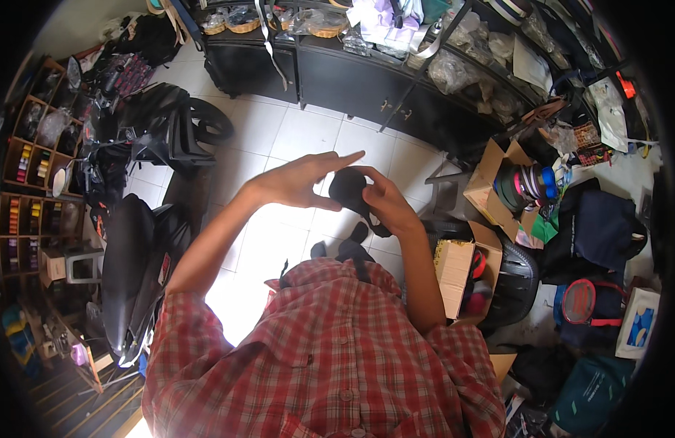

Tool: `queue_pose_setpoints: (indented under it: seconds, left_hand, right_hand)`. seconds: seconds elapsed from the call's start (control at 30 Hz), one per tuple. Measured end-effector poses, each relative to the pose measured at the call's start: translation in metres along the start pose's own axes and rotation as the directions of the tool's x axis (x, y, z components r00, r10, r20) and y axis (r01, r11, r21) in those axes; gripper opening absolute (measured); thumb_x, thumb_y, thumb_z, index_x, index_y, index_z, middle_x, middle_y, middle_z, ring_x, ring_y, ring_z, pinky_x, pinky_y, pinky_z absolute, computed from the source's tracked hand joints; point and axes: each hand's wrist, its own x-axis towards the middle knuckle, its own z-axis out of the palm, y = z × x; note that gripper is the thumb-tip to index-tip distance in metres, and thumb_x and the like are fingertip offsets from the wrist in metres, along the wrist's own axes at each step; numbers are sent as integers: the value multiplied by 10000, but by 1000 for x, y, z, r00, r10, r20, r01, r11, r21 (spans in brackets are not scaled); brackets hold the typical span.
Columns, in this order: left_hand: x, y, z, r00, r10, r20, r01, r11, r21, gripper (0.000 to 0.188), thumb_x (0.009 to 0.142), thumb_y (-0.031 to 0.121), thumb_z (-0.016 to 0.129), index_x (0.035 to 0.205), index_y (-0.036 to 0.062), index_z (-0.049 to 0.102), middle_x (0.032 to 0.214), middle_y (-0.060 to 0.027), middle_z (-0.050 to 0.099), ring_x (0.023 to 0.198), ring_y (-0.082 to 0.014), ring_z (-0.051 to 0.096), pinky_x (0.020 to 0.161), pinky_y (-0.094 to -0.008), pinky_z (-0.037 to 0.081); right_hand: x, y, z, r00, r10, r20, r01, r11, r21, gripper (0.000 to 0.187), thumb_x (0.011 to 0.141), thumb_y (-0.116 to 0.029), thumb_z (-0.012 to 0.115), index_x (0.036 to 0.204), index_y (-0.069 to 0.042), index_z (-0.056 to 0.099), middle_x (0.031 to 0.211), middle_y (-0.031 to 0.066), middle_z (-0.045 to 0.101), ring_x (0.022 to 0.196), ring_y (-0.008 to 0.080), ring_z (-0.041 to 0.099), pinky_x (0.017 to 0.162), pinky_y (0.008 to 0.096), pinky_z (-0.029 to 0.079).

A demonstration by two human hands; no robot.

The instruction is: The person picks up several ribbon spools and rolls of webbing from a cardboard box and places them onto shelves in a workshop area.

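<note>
My right hand (391, 206) grips a round black roll (348, 187), with the thumb lying across its side. A loose dark strip, which looks like strap or webbing, hangs down below that hand. Close on the left of the roll is my left hand (297, 179), its fingers stretched out and the thumb apart. I cannot tell whether the left thumb touches the roll. Both hands are held up in front of my body, above the tiled floor (301, 135).
On the left stands a black motorcycle (129, 270) beside a shelf of thread spools (20, 160). Black cabinets (345, 84) line the far side. To the right are a cardboard box of strap rolls (486, 169), another open box (452, 274) on a black chair (524, 281), and several bags.
</note>
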Motion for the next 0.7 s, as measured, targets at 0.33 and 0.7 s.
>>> queue_pose_setpoints:
  seconds: [0.33, 0.7]
  left_hand:
    - [-5, 17, -8, 979, -47, 200, 35, 997, 65, 800, 723, 88, 755, 1429, 140, 381, 1009, -136, 565, 923, -328, 569, 812, -427, 445]
    - [8, 5, 14, 998, -60, -13, 57, 982, -177, 711, 754, 144, 760, 1386, 158, 433, 971, -122, 592, 888, -308, 560, 817, -392, 458]
  right_hand:
    - [0, -4, 5, 997, 28, 66, -26, 999, -31, 608, 869, -356, 684, 1336, -55, 436, 1030, 98, 613, 949, 145, 581, 855, 286, 462]
    - [3, 4, -4, 994, -85, 63, 77, 989, 129, 596, 907, -345, 635, 1337, -18, 383, 1050, 137, 593, 826, 170, 616, 689, 276, 520]
